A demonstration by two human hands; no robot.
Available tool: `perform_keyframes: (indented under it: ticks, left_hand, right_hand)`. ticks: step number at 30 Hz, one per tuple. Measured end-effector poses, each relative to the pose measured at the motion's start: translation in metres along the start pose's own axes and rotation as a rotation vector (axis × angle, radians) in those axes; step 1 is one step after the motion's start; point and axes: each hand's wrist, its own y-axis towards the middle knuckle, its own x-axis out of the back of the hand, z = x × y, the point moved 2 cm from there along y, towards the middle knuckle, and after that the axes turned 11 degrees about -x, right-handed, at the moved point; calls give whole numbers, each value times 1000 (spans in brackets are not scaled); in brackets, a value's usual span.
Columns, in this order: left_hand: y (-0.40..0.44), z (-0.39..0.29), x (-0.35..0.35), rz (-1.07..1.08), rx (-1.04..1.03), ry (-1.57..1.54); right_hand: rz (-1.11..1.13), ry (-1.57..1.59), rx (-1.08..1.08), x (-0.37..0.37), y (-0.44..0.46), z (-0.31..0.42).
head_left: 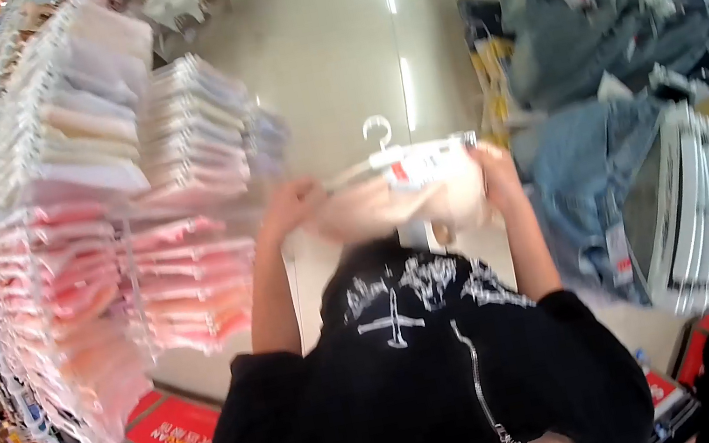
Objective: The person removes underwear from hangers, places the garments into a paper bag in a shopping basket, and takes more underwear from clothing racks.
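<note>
A pale beige garment that looks like a bra (455, 199) hangs from a white hanger (376, 130) in front of my chest. A white tag with a red patch (412, 170) lies across its upper middle. At the left end, the fingers of my left hand (296, 203) are closed on the edge. My right hand (494, 166) grips the opposite end, by the hanger's clip, so the piece is stretched level between both hands. Motion blurs it, and part of its lower edge is hard to make out.
Racks of pink garments (80, 279) and white and cream garments (83, 108) stand close on my left. On my right hang jeans (577, 163) and white hangers (689, 210). Pale floor tiles (325, 56) run ahead. A red sign (174, 434) sits low at left.
</note>
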Motion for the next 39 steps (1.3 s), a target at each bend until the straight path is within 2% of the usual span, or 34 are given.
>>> perform_keyframes:
  ticks: [1,2,4,6,8,11,14,18,19,22,25,32,35,38,39]
  left_hand:
    - [10,6,3,-1,18,50]
    - [25,27,1,-96,-5,72]
    - [53,24,15,-150,41,133]
    - [87,29,28,-316,-66,120]
    - [128,26,51,-410,-117,59]
    - [175,12,89,-451,-135,-54]
    - [216,-1,131,-501,-146,-104]
    - [247,16,157,-649,-170,-114]
    - [250,19,163,-668,-128,-114]
    - [264,31,170,-733,-23,-109]
    - [281,47,180,-792,34,-108]
    - [362,46,214,-1004,167,13]
    - [410,25,238,-1097,198,1]
    - [452,6,268,-1065,213,34]
    - [465,6,277,-1091,196,36]
  right_hand:
    - [-2,-53,49,1,20,0]
    - [-9,-114,93,-3,34,6]
    - [-85,-175,90,-10,61,21]
    - [-88,-296,110,-9,105,29]
    - [55,-284,19,-23,136,53]
    - [248,-309,54,-62,167,100]
    - [335,-419,14,-93,208,137]
    - [326,-755,151,-111,273,144]
    - [321,-692,4,-138,261,158]
    - [316,-533,88,-162,286,158]
    - [277,-680,21,-170,341,153]
    - [293,-554,-98,-231,479,214]
    - [246,-578,-44,-246,560,238]
    - [199,-647,47,-280,599,286]
    - [250,-633,31,-296,602,306]
